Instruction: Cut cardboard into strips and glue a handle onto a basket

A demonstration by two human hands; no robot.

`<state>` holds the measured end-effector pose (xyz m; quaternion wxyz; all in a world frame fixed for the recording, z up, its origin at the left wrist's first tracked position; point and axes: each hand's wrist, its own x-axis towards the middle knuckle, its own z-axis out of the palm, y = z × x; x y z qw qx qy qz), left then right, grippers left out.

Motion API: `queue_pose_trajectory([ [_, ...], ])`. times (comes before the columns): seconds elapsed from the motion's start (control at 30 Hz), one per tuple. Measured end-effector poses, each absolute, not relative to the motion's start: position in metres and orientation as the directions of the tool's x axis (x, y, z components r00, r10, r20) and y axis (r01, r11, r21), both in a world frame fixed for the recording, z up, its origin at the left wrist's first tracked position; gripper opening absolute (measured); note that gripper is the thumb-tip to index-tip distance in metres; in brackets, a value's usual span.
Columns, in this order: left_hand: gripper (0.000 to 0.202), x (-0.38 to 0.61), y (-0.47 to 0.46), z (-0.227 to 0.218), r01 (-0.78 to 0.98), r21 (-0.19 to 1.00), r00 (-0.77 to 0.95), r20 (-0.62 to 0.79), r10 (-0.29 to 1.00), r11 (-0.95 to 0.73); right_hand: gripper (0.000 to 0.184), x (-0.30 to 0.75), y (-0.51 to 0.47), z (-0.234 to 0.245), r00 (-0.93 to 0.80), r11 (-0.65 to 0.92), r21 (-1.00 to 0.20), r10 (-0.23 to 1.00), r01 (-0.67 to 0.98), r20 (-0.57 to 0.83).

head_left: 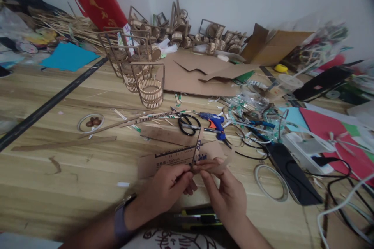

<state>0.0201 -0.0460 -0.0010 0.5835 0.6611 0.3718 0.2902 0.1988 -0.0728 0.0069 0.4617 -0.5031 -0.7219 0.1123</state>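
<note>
Left hand: pinches cardboard strip.
Right hand: pinches it too.
Tip: probably keep it pointing 12 o'clock, gently.

Low in the centre of the frame I see the left hand and right hand both pinching the foot of a thin cardboard strip, which stands slightly tilted. Just above it lie black scissors and a blue glue gun.
</note>
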Motion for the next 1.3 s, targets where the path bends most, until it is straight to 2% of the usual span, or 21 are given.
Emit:
queue_pose_trajectory([
  [0.07,0.034,0.02,-0.043,0.0,0.139,0.99,0.493,-0.06,0.868,-0.011,0.006,0.206,-0.072,0.012,-0.143,0.455,-0.622,0.863,0.637,0.485],
  [0.1,0.035,0.02,-0.042,0.0,0.119,0.993,0.452,-0.069,0.889,0.016,0.009,0.21,-0.073,0.016,-0.209,0.447,-0.609,0.882,0.655,0.423],
  [0.17,0.038,0.02,-0.039,-0.001,0.064,0.995,0.371,-0.091,0.924,0.072,0.024,0.219,-0.078,0.021,-0.399,0.461,-0.553,0.885,0.693,0.238],
  [0.23,0.041,0.02,-0.038,-0.001,0.023,0.994,0.321,-0.108,0.941,0.106,0.038,0.226,-0.088,0.021,-0.55,0.505,-0.47,0.834,0.724,0.049],
  [0.3,0.045,0.02,-0.038,-0.002,0.006,0.992,0.311,-0.118,0.943,0.122,0.045,0.23,-0.1,0.015,-0.602,0.55,-0.371,0.798,0.748,-0.032],
  [0.43,0.048,0.021,-0.042,-0.003,-0.023,0.99,0.315,-0.127,0.94,0.142,0.034,0.232,-0.114,0.0,-0.618,0.599,-0.238,0.786,0.764,-0.005],
  [0.6,0.05,0.02,-0.045,-0.002,-0.078,0.988,0.293,-0.108,0.95,0.136,0.027,0.258,-0.1,0.0,-0.46,0.458,-0.163,0.887,0.874,0.028],
  [0.7,0.049,0.02,-0.046,-0.003,-0.084,0.99,0.314,-0.079,0.946,0.11,0.021,0.28,-0.084,-0.003,-0.329,0.341,-0.07,0.934,0.938,0.138],
  [0.77,0.047,0.02,-0.047,-0.003,-0.063,0.994,0.337,-0.064,0.939,0.091,0.027,0.285,-0.076,-0.005,-0.229,0.247,-0.033,0.935,0.969,0.271],
  [0.83,0.044,0.021,-0.047,-0.003,-0.027,0.997,0.357,-0.064,0.932,0.079,0.032,0.279,-0.072,-0.003,-0.194,0.243,-0.082,0.902,0.966,0.386],
  [0.97,0.036,0.023,-0.048,-0.002,0.066,0.996,0.39,-0.075,0.918,0.054,0.029,0.241,-0.073,0.011,-0.241,0.43,-0.31,0.833,0.848,0.497],
  [1.07,0.03,0.023,-0.049,-0.001,0.161,0.986,0.432,-0.041,0.901,-0.032,0.026,0.215,-0.072,0.02,-0.252,0.525,-0.396,0.787,0.753,0.563],
  [1.2,0.03,0.024,-0.049,-0.001,0.214,0.967,0.484,0.016,0.875,-0.136,0.011,0.202,-0.067,0.021,-0.259,0.617,-0.439,0.727,0.653,0.636],
  [1.3,0.03,0.023,-0.048,-0.002,0.209,0.963,0.487,0.051,0.872,-0.172,0.011,0.201,-0.067,0.017,-0.262,0.644,-0.399,0.686,0.653,0.679],
])
